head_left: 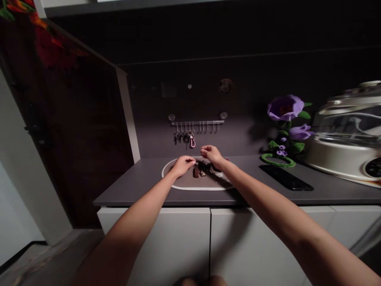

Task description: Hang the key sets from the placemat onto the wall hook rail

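Observation:
Over the left part of an oval mat with a white rim [196,188], my left hand [182,165] has its thumb and fingers closed near their tips; whatever they pinch is too small to make out. My right hand [210,154] is raised over the back of the mat, fingers curled together, and any held item is hidden. Between and below the hands lie a dark red-brown item [196,171], a small light piece [203,173] and a tangle of black things [204,165]. Keys with a pink loop [193,141] hang from a clear hook rail [198,122] on the wall.
To the right, a black phone [285,177] lies on the grey counter [131,178]. Behind it stand purple flowers [285,108] with a green ring base [278,160], beside a white appliance with a clear cover [342,155]. A shelf overhangs the wall.

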The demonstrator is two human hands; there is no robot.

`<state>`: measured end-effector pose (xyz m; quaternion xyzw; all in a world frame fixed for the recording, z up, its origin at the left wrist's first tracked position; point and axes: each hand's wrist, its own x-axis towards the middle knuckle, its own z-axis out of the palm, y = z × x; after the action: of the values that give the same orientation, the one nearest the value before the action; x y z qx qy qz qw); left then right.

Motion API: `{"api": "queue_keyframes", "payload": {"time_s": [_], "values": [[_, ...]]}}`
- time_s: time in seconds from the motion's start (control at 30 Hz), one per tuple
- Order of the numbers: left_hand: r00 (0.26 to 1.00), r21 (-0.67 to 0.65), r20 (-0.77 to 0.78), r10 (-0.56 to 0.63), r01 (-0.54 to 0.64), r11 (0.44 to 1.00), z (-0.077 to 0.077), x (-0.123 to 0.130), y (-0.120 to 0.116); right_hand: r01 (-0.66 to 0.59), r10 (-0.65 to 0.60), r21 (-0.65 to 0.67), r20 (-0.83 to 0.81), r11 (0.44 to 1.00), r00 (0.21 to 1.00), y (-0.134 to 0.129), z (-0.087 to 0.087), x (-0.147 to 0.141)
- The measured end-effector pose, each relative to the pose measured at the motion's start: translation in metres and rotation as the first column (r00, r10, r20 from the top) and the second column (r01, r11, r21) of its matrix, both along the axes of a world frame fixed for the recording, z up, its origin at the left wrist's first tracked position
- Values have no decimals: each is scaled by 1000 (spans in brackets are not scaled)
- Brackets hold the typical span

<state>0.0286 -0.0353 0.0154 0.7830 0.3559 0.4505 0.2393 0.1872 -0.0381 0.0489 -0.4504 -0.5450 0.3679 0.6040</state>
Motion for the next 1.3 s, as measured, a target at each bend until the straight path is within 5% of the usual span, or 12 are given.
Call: {"api": "queue_keyframes", "payload": {"time_s": [0.23,0.5,0.97,1.13,1.3], "values": [[963,-45,-137,-231,227,973,3,12,-18,32,-78,135,350,990,934,-32,-28,17],[960,252,-281,-13,87,964,-11,15,-20,46,-152,211,522,976,839,-51,-41,31],[882,351,-463,86,94,932,-14,15,-26,33,-183,248,610,968,771,-40,-47,33],[892,383,-422,164,12,924,-14,14,-23,43,-196,255,613,966,766,-39,-47,32],[906,332,-355,230,-108,937,-11,16,-19,58,-225,253,703,966,675,-43,-43,30]]}}
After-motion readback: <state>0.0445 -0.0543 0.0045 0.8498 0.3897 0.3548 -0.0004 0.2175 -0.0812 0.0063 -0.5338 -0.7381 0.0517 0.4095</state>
